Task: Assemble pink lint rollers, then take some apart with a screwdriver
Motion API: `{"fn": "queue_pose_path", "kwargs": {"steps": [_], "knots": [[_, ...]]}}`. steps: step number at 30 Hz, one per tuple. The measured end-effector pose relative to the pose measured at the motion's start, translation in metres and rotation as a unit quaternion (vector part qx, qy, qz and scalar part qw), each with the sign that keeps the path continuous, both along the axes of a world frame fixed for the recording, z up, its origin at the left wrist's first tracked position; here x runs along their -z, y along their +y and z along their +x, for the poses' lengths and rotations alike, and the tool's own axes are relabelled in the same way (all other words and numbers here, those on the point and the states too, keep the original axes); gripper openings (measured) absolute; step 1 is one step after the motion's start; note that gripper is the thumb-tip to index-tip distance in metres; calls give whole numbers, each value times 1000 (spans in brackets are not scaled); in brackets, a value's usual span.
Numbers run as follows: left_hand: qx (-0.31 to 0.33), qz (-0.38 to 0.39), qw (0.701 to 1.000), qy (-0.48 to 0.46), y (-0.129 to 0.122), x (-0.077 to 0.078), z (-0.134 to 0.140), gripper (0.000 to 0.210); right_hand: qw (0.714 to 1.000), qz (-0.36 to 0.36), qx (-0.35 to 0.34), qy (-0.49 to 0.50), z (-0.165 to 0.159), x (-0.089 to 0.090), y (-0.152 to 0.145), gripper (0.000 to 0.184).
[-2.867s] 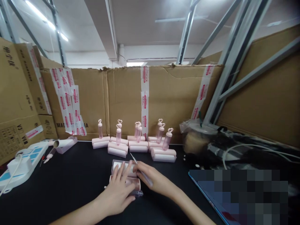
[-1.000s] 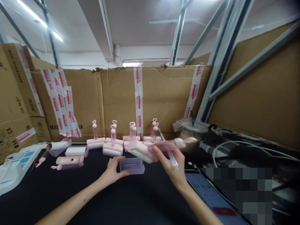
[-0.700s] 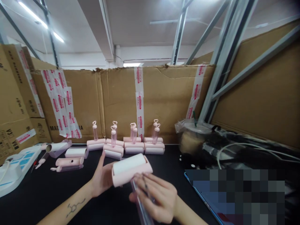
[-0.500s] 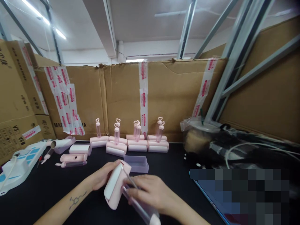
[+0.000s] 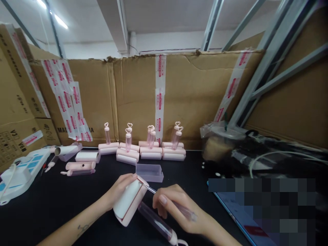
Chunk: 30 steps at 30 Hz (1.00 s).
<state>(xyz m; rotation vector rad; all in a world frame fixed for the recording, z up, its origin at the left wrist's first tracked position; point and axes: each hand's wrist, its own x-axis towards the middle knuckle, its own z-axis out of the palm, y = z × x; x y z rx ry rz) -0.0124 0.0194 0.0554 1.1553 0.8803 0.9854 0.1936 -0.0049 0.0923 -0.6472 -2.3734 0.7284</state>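
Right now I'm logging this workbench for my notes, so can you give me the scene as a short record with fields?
left hand: left hand grips the head of a pink lint roller, tilted
right hand: right hand holds a thin metal tool with its tip at the roller head
roller handle: clear, points toward the camera
nearby: clear cover lies just beyond the hands
back row: finished rollers stand upright by the cardboard wall
surface: black table
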Motion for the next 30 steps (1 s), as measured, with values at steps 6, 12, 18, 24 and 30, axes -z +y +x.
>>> {"fn": "queue_pose_path", "kwargs": {"steps": [6, 12, 18, 24, 30], "knots": [[2, -12, 1000, 11, 7, 9, -4, 38, 984, 152, 14, -91, 1, -5, 1, 33], [-12, -35, 998, 41, 6, 14, -1, 37, 960, 191, 46, -198, -10, 2, -4, 21], [-35, -40, 998, 16, 4, 16, 1, 36, 939, 258, 75, -213, -21, 17, -5, 22], [-46, -65, 996, -33, 4, 19, 2, 35, 913, 315, 112, -235, -35, 34, -9, 13], [-73, -139, 985, -69, 11, 26, -1, 37, 909, 335, 118, -218, -42, 40, -4, 9]]}}
